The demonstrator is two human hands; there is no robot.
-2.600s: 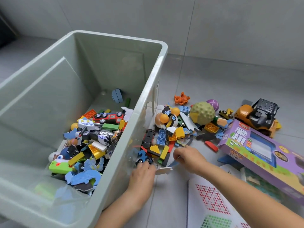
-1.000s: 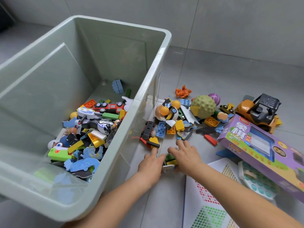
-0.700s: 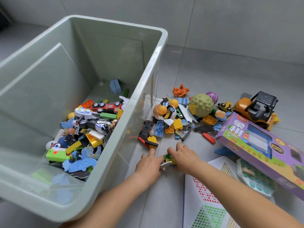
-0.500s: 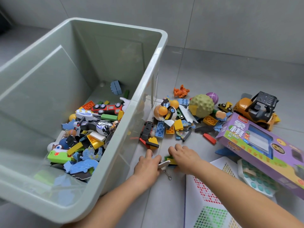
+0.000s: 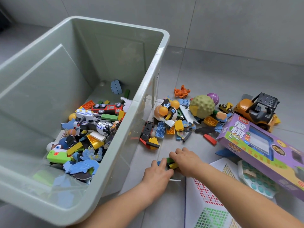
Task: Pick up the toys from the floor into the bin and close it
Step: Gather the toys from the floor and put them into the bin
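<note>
A big pale green bin (image 5: 148,74) stands open on the left, its bottom covered with mixed toys (image 5: 92,127). To its right a heap of bricks, small cars and balls (image 5: 172,122) lies on the grey floor. Just in front of that heap my left hand (image 5: 158,174) and my right hand (image 5: 186,160) meet, palms down. Between them they hold a small clump of green, yellow and blue bricks (image 5: 171,162), with the fingers curled over it. The palms hide most of the clump.
A purple toy box (image 5: 256,145) leans at the right over a white peg board (image 5: 212,201) and a tray of teal pegs (image 5: 256,180). Behind them are an orange forklift (image 5: 256,109) and a bumpy green ball (image 5: 202,105). A tiled wall rises behind.
Both hands pulled loose bricks back from the heap and closed in on each other. The white flat piece seen between them earlier is now mostly under the hands.
</note>
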